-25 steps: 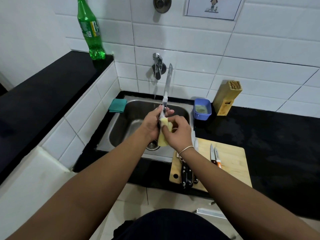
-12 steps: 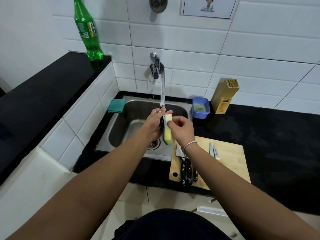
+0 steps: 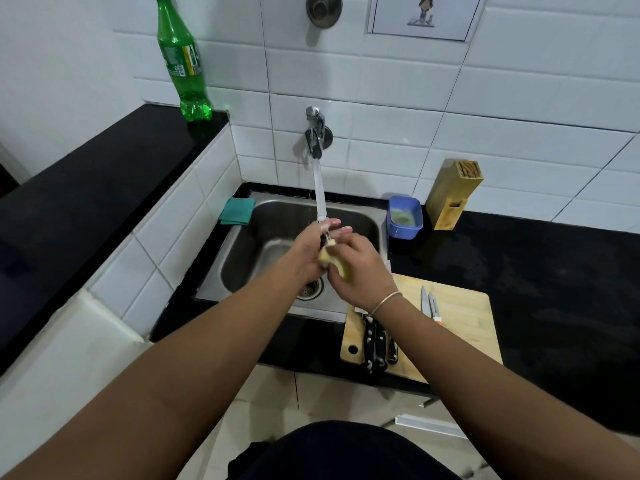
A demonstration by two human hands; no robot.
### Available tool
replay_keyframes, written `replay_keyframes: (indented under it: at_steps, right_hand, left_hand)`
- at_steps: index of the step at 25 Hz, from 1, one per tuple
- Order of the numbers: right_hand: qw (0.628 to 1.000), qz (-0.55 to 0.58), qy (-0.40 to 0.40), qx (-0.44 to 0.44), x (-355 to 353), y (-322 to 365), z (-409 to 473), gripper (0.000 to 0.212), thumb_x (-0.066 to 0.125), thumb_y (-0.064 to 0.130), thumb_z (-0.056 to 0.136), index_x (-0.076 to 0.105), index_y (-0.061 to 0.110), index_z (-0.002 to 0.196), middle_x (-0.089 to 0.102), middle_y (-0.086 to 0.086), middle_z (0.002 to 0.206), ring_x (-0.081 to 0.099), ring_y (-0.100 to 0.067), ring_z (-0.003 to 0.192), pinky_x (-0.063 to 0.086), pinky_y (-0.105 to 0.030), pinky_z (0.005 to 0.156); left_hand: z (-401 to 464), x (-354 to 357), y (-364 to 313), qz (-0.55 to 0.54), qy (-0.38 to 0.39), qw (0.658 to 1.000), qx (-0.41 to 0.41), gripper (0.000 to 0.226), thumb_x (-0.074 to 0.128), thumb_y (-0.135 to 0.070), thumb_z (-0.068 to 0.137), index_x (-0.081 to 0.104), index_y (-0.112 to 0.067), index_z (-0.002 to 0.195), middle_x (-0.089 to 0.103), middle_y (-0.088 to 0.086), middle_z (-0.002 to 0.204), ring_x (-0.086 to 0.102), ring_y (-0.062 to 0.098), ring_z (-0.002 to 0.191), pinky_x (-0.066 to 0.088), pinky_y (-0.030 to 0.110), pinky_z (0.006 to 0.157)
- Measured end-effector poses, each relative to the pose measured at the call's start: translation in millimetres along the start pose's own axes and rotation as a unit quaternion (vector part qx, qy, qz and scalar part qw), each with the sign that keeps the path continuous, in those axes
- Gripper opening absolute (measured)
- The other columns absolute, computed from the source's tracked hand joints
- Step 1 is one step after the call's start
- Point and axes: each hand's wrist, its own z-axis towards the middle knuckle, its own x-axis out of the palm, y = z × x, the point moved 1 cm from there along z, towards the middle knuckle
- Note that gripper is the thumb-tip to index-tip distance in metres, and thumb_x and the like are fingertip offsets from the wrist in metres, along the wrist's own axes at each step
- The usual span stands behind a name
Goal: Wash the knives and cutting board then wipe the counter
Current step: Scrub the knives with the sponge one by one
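Over the steel sink (image 3: 242,265), my left hand (image 3: 308,251) grips the handle of a long knife (image 3: 319,192) whose blade points up toward the tap (image 3: 315,136). My right hand (image 3: 360,271) holds a yellow sponge (image 3: 332,261) against the knife's handle, just below the blade. The wooden cutting board (image 3: 460,327) lies on the black counter right of the sink. Several black-handled knives (image 3: 375,344) lie on its left end, partly under my right forearm, and two small knives (image 3: 429,304) rest near its middle.
A folded teal cloth (image 3: 237,211) sits at the sink's back left corner. A blue tub (image 3: 404,218) and a wooden knife block (image 3: 453,194) stand behind the board. A green bottle (image 3: 181,60) stands on the raised black ledge at left.
The knife blade has swung from leaning right to nearly upright under the tap. My right hand has slid the sponge down along the knife toward my left hand.
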Motion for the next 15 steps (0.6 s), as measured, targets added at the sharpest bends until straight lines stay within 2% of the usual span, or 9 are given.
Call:
replay_keyframes:
  at_steps: [2,5,6,9,10,11,12,14,15]
  right_hand:
    - [0.999,-0.01,0.021,-0.032,-1,-6,-5,0.028,0.072,0.007,0.078,0.069,0.001,0.104,0.061,-0.016,0.112,0.058,-0.03,0.103,0.049,-0.035,0.094]
    - [0.988,0.019,-0.024,0.154,-1,-7,6,0.027,0.069,0.013,0.082,0.068,0.005,0.108,0.06,-0.009,0.111,0.058,-0.024,0.102,0.05,-0.037,0.093]
    - [0.986,0.019,-0.032,0.162,0,-6,8,0.027,0.069,0.014,0.083,0.067,0.006,0.109,0.06,-0.008,0.111,0.057,-0.022,0.102,0.049,-0.036,0.093]
    - [1.0,0.009,0.019,-0.016,0,-8,-7,0.028,0.07,0.01,0.08,0.067,0.003,0.107,0.059,-0.014,0.111,0.056,-0.025,0.104,0.047,-0.031,0.094]
    - [0.998,0.006,0.033,-0.044,-2,-12,-11,0.028,0.071,0.009,0.079,0.068,0.002,0.106,0.059,-0.015,0.111,0.055,-0.025,0.105,0.047,-0.03,0.094]
    - [0.999,0.001,0.032,-0.03,-4,-17,-12,0.028,0.071,0.009,0.078,0.068,0.001,0.105,0.059,-0.014,0.111,0.056,-0.025,0.104,0.047,-0.029,0.094]
    - [1.0,0.001,0.014,0.022,-5,-20,-9,0.028,0.071,0.009,0.078,0.067,0.001,0.105,0.059,-0.014,0.11,0.056,-0.025,0.103,0.048,-0.031,0.093]
    - [0.993,0.001,-0.006,0.115,-4,-19,-3,0.028,0.071,0.01,0.079,0.067,0.001,0.105,0.059,-0.013,0.107,0.056,-0.026,0.1,0.05,-0.037,0.089]
    - [0.996,-0.014,0.006,0.091,-1,-16,-3,0.029,0.071,0.011,0.079,0.067,0.0,0.106,0.059,-0.014,0.107,0.056,-0.028,0.1,0.05,-0.038,0.088]
  left_hand:
    - [2,-4,-1,-0.001,-0.001,1.0,-0.015,0.033,0.04,-0.035,0.107,0.059,-0.01,0.099,0.072,0.014,0.096,0.067,0.025,0.086,0.055,0.039,0.086]
    - [1,-4,10,0.034,0.008,0.999,-0.035,0.036,0.035,-0.038,0.108,0.062,-0.018,0.095,0.067,0.005,0.092,0.063,0.019,0.08,0.051,0.033,0.076]
    - [2,-4,13,0.033,0.013,0.999,-0.039,0.034,0.035,-0.036,0.107,0.062,-0.019,0.096,0.065,0.003,0.09,0.061,0.018,0.079,0.049,0.032,0.074]
    - [5,-8,12,0.009,0.017,0.999,-0.028,0.032,0.038,-0.032,0.107,0.062,-0.013,0.097,0.064,0.01,0.091,0.061,0.021,0.082,0.05,0.036,0.078]
    - [7,-9,12,0.001,0.02,0.999,-0.029,0.031,0.04,-0.032,0.107,0.061,-0.012,0.097,0.066,0.011,0.093,0.063,0.023,0.083,0.051,0.038,0.08]
    - [8,-10,13,0.002,0.02,0.999,-0.03,0.028,0.042,-0.031,0.107,0.06,-0.013,0.095,0.069,0.011,0.095,0.064,0.023,0.084,0.051,0.039,0.08]
    - [9,-9,14,0.011,0.018,0.999,-0.032,0.024,0.044,-0.03,0.106,0.058,-0.016,0.093,0.07,0.009,0.094,0.065,0.023,0.083,0.052,0.04,0.078]
    - [12,-5,18,0.043,-0.002,0.999,-0.028,0.016,0.051,-0.021,0.103,0.054,-0.018,0.088,0.066,0.004,0.082,0.062,0.018,0.071,0.052,0.035,0.067]
    - [14,-2,19,0.052,-0.015,0.998,-0.019,0.014,0.054,-0.016,0.102,0.052,-0.017,0.087,0.061,0.004,0.078,0.059,0.016,0.066,0.05,0.032,0.062]
